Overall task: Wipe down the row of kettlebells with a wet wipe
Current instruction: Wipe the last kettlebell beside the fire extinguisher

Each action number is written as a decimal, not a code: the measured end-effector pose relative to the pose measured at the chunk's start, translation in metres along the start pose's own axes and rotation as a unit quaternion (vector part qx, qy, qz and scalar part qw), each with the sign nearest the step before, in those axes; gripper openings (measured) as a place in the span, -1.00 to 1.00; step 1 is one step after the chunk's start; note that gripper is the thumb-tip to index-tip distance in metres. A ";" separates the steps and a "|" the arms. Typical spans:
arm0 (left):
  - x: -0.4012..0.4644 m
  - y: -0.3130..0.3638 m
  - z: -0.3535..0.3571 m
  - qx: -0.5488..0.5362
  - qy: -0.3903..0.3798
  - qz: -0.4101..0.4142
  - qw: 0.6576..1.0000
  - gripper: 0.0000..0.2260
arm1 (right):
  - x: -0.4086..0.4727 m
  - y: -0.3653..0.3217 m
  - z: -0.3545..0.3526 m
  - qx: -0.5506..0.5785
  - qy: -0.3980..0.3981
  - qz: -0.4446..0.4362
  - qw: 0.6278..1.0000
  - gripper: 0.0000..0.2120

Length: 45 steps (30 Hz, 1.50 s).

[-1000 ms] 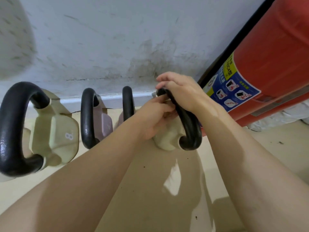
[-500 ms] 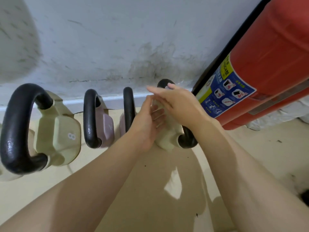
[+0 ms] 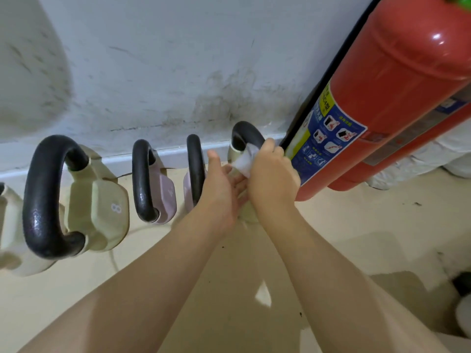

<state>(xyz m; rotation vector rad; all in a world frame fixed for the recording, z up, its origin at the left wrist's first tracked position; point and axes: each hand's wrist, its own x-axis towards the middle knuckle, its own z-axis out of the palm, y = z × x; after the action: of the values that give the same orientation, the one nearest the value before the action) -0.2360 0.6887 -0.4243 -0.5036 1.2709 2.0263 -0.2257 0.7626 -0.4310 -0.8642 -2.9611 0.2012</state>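
Observation:
A row of kettlebells with black handles stands along the wall. The rightmost cream kettlebell is mostly hidden behind my hands. My right hand is shut on a white wet wipe and presses it against this kettlebell's handle near its top. With fingers apart, my left hand lies flat against the kettlebell's left side. To the left stand two pink kettlebells, then a large cream one marked 8.
A red fire extinguisher leans right beside the rightmost kettlebell, touching distance from my right hand. The scuffed white wall runs behind the row. Another cream kettlebell shows at the left edge. Beige floor lies in front.
My right hand has slid from the handle's lower front up to its top with the wipe, which now shows. My left hand has opened flat against the body.

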 end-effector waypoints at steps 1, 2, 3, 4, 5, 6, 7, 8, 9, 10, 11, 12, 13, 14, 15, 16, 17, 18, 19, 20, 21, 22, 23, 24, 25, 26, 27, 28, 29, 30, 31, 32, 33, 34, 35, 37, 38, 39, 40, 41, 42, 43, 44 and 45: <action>-0.002 -0.001 0.001 0.003 -0.001 0.009 1.000 -0.43 | -0.004 0.003 0.000 -0.014 0.014 -0.027 0.999 -0.64; -0.003 -0.002 0.001 0.001 0.000 0.017 1.000 -0.42 | -0.001 0.005 -0.001 -0.021 0.010 -0.054 0.998 -0.60; -0.004 -0.002 0.000 -0.003 -0.002 0.022 1.000 -0.42 | 0.010 0.007 -0.001 -0.017 -0.011 -0.065 0.998 -0.56; -0.004 -0.002 0.000 -0.004 -0.009 0.021 1.000 -0.42 | 0.024 0.008 -0.006 0.010 -0.057 -0.050 0.997 -0.50; -0.004 -0.002 0.000 -0.005 -0.015 0.020 1.000 -0.41 | 0.037 0.007 -0.012 0.060 -0.112 -0.020 0.992 -0.42; -0.005 -0.003 -0.001 0.000 -0.017 0.020 1.000 -0.39 | 0.045 0.004 -0.016 0.104 -0.150 0.005 0.983 -0.33; -0.006 -0.004 -0.002 0.005 -0.020 0.020 1.000 -0.39 | 0.046 0.003 -0.018 0.133 -0.158 0.012 0.978 -0.28; -0.006 -0.005 -0.002 0.011 -0.023 0.020 0.999 -0.38 | 0.040 0.003 -0.018 0.150 -0.141 -0.002 0.979 -0.29; -0.006 -0.006 -0.002 0.017 -0.026 0.022 0.999 -0.39 | 0.031 0.004 -0.014 0.158 -0.096 -0.030 0.982 -0.35; -0.006 -0.006 -0.002 0.025 -0.026 0.027 0.999 -0.41 | 0.019 0.007 -0.009 0.163 -0.043 -0.051 0.984 -0.43; -0.006 -0.006 -0.002 0.034 -0.025 0.033 0.999 -0.44 | 0.008 0.010 -0.006 0.167 0.000 -0.054 0.984 -0.50; -0.007 -0.005 -0.002 0.042 -0.028 0.038 0.998 -0.46 | -0.001 0.012 -0.004 0.171 0.032 -0.043 0.984 -0.57; -0.007 -0.004 -0.001 0.051 -0.039 0.042 0.997 -0.46 | -0.007 0.014 -0.003 0.169 0.059 -0.025 0.984 -0.63; -0.007 -0.003 -0.001 0.063 -0.054 0.043 0.996 -0.44 | -0.011 0.014 -0.002 0.161 0.083 -0.010 0.983 -0.69; -0.007 -0.002 -0.002 0.075 -0.072 0.043 0.994 -0.41 | -0.015 0.014 -0.001 0.157 0.099 -0.003 0.983 -0.75; -0.008 -0.002 -0.002 0.084 -0.088 0.043 0.992 -0.39 | -0.019 0.014 0.001 0.173 0.106 -0.007 0.979 -0.78; -0.008 -0.001 -0.002 0.089 -0.097 0.042 0.990 -0.39 | -0.023 0.014 0.002 0.211 0.098 -0.013 0.972 -0.79; -0.007 -0.001 -0.003 0.088 -0.096 0.041 0.991 -0.39 | -0.026 0.014 0.003 0.258 0.084 -0.020 0.962 -0.78; -0.005 -0.001 -0.004 0.080 -0.087 0.040 0.992 -0.40 | -0.026 0.014 0.002 0.282 0.082 -0.026 0.955 -0.79; -0.002 0.000 -0.005 0.069 -0.072 0.039 0.994 -0.41 | -0.022 0.014 -0.001 0.273 0.093 -0.026 0.957 -0.82; 0.001 0.002 -0.006 0.061 -0.059 0.039 0.996 -0.42 | -0.016 0.013 -0.006 0.254 0.106 -0.024 0.961 -0.82; 0.003 0.003 -0.007 0.056 -0.047 0.041 0.996 -0.43 | -0.008 0.012 -0.009 0.246 0.114 -0.027 0.962 -0.81; 0.005 0.005 -0.007 0.053 -0.037 0.046 0.997 -0.45 | 0.000 0.009 -0.013 0.252 0.114 -0.033 0.961 -0.79; 0.005 0.006 -0.007 0.055 -0.027 0.054 0.997 -0.46 | 0.008 0.007 -0.016 0.265 0.107 -0.037 0.957 -0.76; 0.006 0.007 -0.007 0.061 -0.018 0.063 0.996 -0.48 | 0.015 0.005 -0.018 0.278 0.099 -0.035 0.955 -0.70; 0.006 0.007 -0.007 0.064 -0.008 0.073 0.995 -0.50 | 0.022 0.003 -0.019 0.283 0.093 -0.027 0.954 -0.66; 0.007 0.007 -0.006 0.059 0.001 0.080 0.995 -0.52 | 0.026 0.002 -0.018 0.279 0.090 -0.021 0.956 -0.65; 0.008 0.007 -0.006 0.053 0.009 0.084 0.995 -0.53 | 0.028 0.001 -0.018 0.262 0.091 -0.023 0.961 -0.68; 0.010 0.008 -0.006 0.048 0.014 0.086 0.995 -0.54 | 0.029 0.000 -0.016 0.230 0.098 -0.033 0.968 -0.73; 0.011 0.009 -0.006 0.048 0.014 0.085 0.995 -0.55 | 0.029 0.000 -0.016 0.188 0.115 -0.040 0.975 -0.80; 0.012 0.009 -0.006 0.051 0.012 0.082 0.995 -0.56 | 0.029 0.001 -0.016 0.142 0.134 -0.038 0.980 -0.85; 0.014 0.009 -0.006 0.057 0.007 0.079 0.995 -0.56 | 0.028 0.003 -0.016 0.106 0.143 -0.025 0.984 -0.88; 0.015 0.008 -0.006 0.064 0.002 0.075 0.995 -0.56 | 0.027 0.006 -0.017 0.094 0.128 0.002 0.987 -0.84; 0.016 0.008 -0.007 0.074 -0.006 0.064 0.995 -0.56 | 0.027 0.007 -0.020 0.110 0.080 0.053 0.989 -0.76; 0.017 0.009 -0.007 0.082 -0.018 0.047 0.995 -0.53 | 0.028 0.007 -0.024 0.142 0.007 0.118 0.983 -0.68; 0.020 0.010 -0.006 0.088 -0.054 -0.009 0.995 -0.43 | 0.028 0.002 -0.026 0.183 -0.117 0.186 0.958 -0.59; 0.020 0.010 -0.006 0.089 -0.066 -0.036 0.993 -0.38 | 0.030 -0.001 -0.023 0.174 -0.139 0.176 0.959 -0.59; 0.020 0.009 -0.006 0.097 -0.069 -0.051 0.992 -0.35 | 0.032 -0.005 -0.021 0.158 -0.141 0.158 0.964 -0.60; 0.021 0.008 -0.006 0.109 -0.067 -0.052 0.990 -0.34 | 0.036 -0.008 -0.020 0.135 -0.135 0.137 0.972 -0.61; 0.021 0.008 -0.008 0.115 -0.055 -0.042 0.991 -0.35 | 0.040 -0.011 -0.018 0.106 -0.130 0.110 0.980 -0.60; 0.022 0.009 -0.010 0.110 -0.038 -0.031 0.993 -0.36 | 0.043 -0.012 -0.018 0.074 -0.130 0.085 0.985 -0.57; 0.023 0.011 -0.013 0.100 -0.024 -0.020 0.994 -0.37 | 0.045 -0.012 -0.018 0.048 -0.132 0.070 0.988 -0.52; 0.024 0.013 -0.016 0.089 -0.019 -0.011 0.996 -0.37 | 0.046 -0.010 -0.018 0.035 -0.133 0.062 0.989 -0.46; 0.024 0.016 -0.018 0.082 -0.024 -0.005 0.996 -0.36 | 0.045 -0.007 -0.019 0.032 -0.126 0.050 0.990 -0.39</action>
<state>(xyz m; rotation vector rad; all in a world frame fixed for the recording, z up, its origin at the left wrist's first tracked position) -0.2643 0.6765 -0.4375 -0.3810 1.3900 1.8945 -0.2662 0.7830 -0.4108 -1.0522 -3.1205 0.4388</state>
